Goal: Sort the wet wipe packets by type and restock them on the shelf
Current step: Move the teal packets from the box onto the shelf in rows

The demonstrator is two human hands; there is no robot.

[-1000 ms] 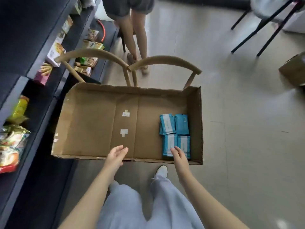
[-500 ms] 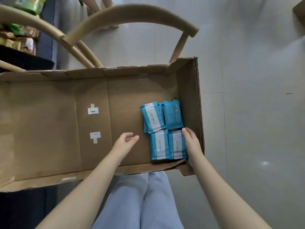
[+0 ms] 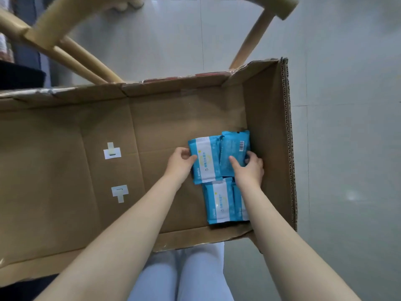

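Four blue wet wipe packets lay flat on the bottom of a shallow cardboard box, in its right part and close to its right wall, a little right of the middle of the frame. They were placed two and two. In the upper pair, the white-banded packet was on the left, and the barcode packet lay just beside it on the right, with its plain back side up. The left hand gripped the white-banded packet at its left edge, with the thumb on top and the fingers curled at the edge. The right hand held the barcode packet, with the thumb pressed on its surface and the fingers bent round its right edge. Below them, the lower packet showed its white band, and the half-hidden packet next to it was partly covered by the right forearm. Two white stickers were on the box bottom, left of centre. The box rested on a wooden chair, whose pale back crossed the top of the frame over a grey floor. Light trousers of the person showed at the bottom centre.
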